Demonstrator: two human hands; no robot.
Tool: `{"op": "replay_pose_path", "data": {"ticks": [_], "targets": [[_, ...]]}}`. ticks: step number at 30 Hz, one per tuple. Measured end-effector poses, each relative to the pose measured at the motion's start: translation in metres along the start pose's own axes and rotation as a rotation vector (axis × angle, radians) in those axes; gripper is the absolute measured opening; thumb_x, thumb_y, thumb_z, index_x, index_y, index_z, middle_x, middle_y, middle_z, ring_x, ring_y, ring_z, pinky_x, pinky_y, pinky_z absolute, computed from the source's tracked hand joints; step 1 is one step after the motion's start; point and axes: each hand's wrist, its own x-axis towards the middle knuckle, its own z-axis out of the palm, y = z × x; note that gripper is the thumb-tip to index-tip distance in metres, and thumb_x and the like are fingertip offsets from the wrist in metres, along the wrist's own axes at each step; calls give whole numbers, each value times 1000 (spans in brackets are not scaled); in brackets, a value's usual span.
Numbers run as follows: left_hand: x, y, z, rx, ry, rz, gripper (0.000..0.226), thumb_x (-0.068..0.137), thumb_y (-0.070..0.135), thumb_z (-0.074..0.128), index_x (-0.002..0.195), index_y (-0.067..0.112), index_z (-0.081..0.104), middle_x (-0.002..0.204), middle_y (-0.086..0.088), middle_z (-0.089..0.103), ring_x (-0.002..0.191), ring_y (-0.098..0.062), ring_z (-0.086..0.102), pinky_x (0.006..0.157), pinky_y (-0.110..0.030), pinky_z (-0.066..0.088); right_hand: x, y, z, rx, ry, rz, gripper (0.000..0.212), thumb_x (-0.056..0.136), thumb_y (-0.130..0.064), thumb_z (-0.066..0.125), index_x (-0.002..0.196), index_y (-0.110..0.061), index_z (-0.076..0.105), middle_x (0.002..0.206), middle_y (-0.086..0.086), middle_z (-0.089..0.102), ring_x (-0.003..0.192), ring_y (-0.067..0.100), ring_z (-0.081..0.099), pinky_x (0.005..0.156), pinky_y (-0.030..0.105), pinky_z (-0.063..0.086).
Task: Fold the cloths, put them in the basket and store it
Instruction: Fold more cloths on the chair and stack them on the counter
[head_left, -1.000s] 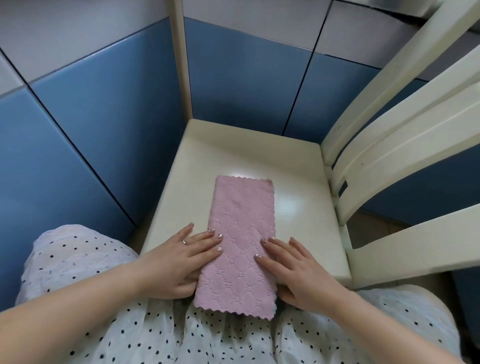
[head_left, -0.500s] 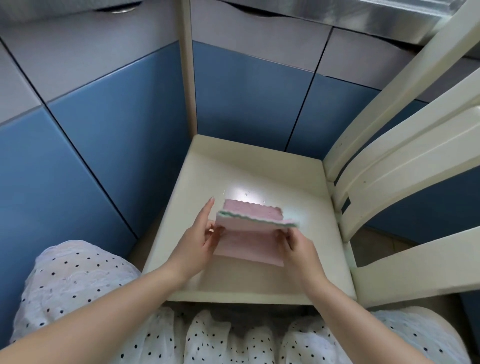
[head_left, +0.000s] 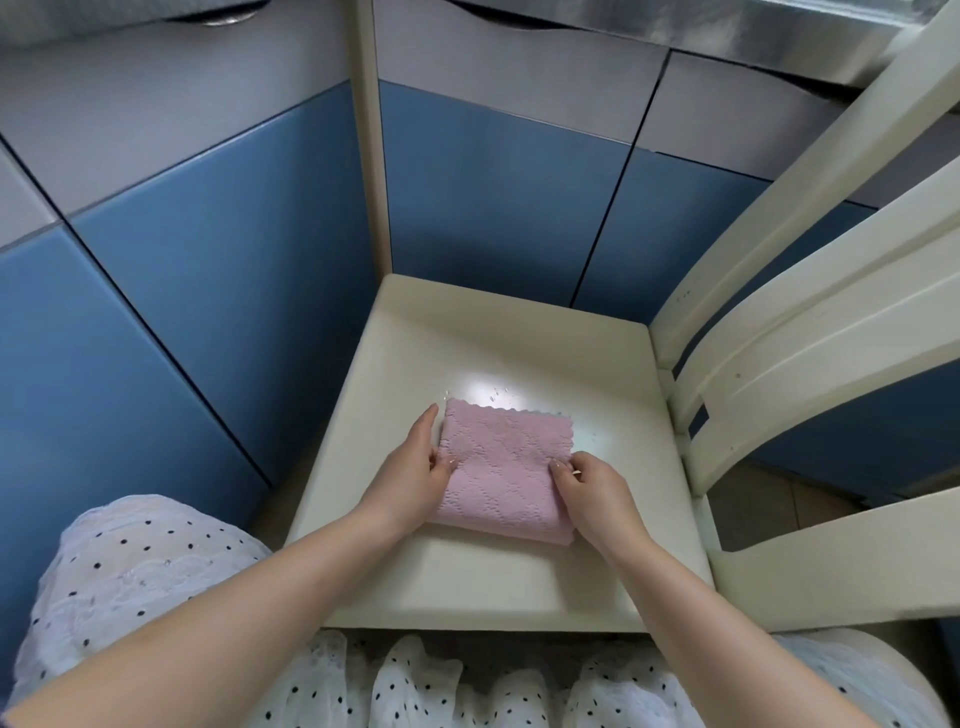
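So it's a kitchen corner with blue and grey cabinet doors (head_left: 234, 270), and a cream wooden chair (head_left: 519, 587) pushed up close to them. The pink cloth (head_left: 501, 470) is folded into a rough square and sits flat on the chair seat, a bit toward the chair's front half and nearer the slatted backrest side than the cabinet side. Bare seat shows all around the cloth, widest along the front edge and toward the back corner by the cabinets. The left hand (head_left: 410, 475) lies along the cloth's left edge, forefinger straight out along it, thumb pressing on top. The right hand (head_left: 592, 488) pinches the cloth's right edge with curled fingers. A polka-dot skirt (head_left: 130, 582) is just below the seat's front edge
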Motion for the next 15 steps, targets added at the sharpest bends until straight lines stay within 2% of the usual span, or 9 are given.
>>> {"op": "replay_pose_path", "data": {"ticks": [2,5,7,9,11,13,15], "targets": [[1,1,-1,2,-6,-13,69,94,22,50,150,25,9,81,3,55,80,-10,55,70,-19,40,2,2,0,26,-11,23,23,94,-28,47,75,-16,52,70,-2,56,68,19,51,55,25,34],[0,6,-6,-12,-18,-41,74,92,26,54,150,23,8,97,3,57,89,-13,57,81,-25,42,2,6,-4,166,-4,97,16,93,-30,49,100,-16,56,78,-2,64,68,15,59,58,27,40],[-4,5,-8,137,50,73,66,92,27,51,149,19,19,111,1,50,95,-15,55,90,-30,43,-2,8,-7,175,39,96,21,93,-30,50,110,-18,52,78,-3,63,69,12,59,59,27,41],[-7,4,-7,369,173,296,55,89,28,45,141,12,38,123,-6,50,109,-25,52,95,-37,44,-4,11,-7,61,155,-7,29,93,-29,51,119,-16,51,95,-1,60,85,13,58,72,30,45],[-4,5,1,574,205,495,51,83,26,40,128,5,54,125,-11,57,115,-32,55,94,-44,48,-5,8,2,-85,266,-205,35,91,-27,48,122,-13,54,117,4,56,108,20,53,93,35,42],[2,10,12,749,141,580,53,79,24,35,121,5,61,126,-11,61,118,-31,57,94,-48,47,-3,-3,18,-226,281,-352,46,85,-32,37,122,-12,57,134,8,51,126,27,45,104,43,35],[6,15,23,846,34,582,56,77,25,33,121,6,61,128,-11,60,121,-30,55,96,-49,44,-1,-16,32,-341,206,-378,62,81,-40,20,131,-19,49,149,5,36,140,22,29,110,52,21]]}}
